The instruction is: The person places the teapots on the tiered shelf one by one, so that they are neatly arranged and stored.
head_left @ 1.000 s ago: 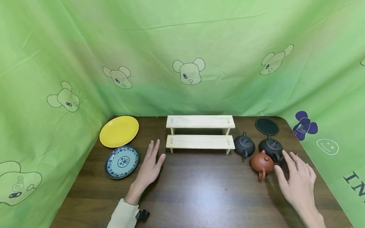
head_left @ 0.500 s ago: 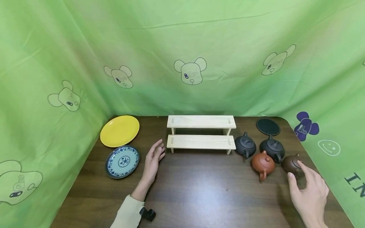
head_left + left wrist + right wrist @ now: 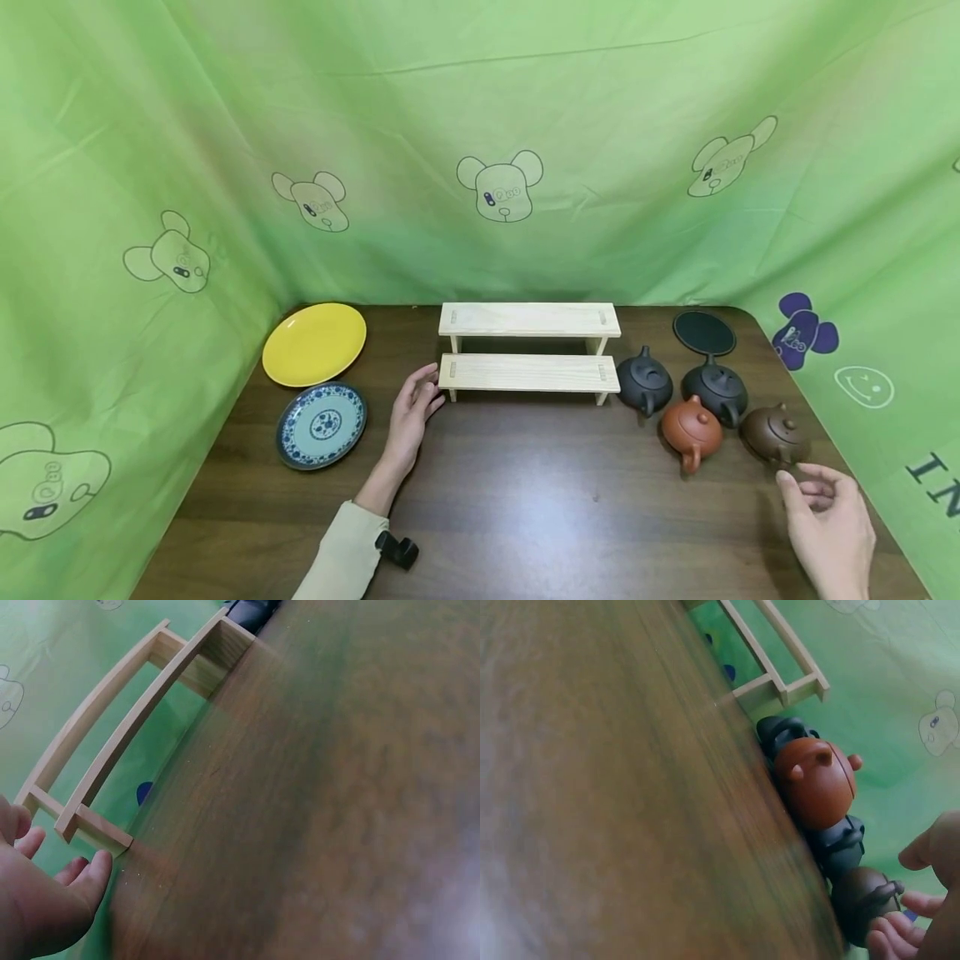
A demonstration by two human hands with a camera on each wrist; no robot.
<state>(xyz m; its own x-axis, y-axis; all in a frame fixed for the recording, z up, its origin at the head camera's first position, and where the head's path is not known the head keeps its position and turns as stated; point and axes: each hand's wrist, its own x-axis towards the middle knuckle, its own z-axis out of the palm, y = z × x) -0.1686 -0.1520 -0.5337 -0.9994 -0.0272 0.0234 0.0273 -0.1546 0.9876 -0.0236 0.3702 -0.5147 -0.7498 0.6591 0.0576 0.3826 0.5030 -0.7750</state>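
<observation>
A two-step wooden stand (image 3: 528, 372) stands at the back middle of the table. My left hand (image 3: 407, 421) is beside the left end of its lower step, fingers loosely bent; the left wrist view shows nothing between them. On the right, my right hand (image 3: 832, 529) is just in front of a dark brown teapot (image 3: 775, 433), near its handle. Thumb and fingers stay apart there in the right wrist view, and whether a fingertip touches the teapot (image 3: 861, 906) I cannot tell. Left of it sits a reddish clay teapot (image 3: 692, 427).
Two black teapots, one by the stand (image 3: 643, 383) and one behind the reddish teapot (image 3: 715, 388), sit close together. A black round flat piece (image 3: 703, 332) lies behind them. At left lie a yellow plate (image 3: 313, 344) and a blue patterned plate (image 3: 322, 427). Green cloth (image 3: 502, 267) walls the table.
My right hand has moved right and toward me, past the reddish teapot, uncovering the brown teapot. My left hand has moved right to the stand's end, its fingers bending from straight.
</observation>
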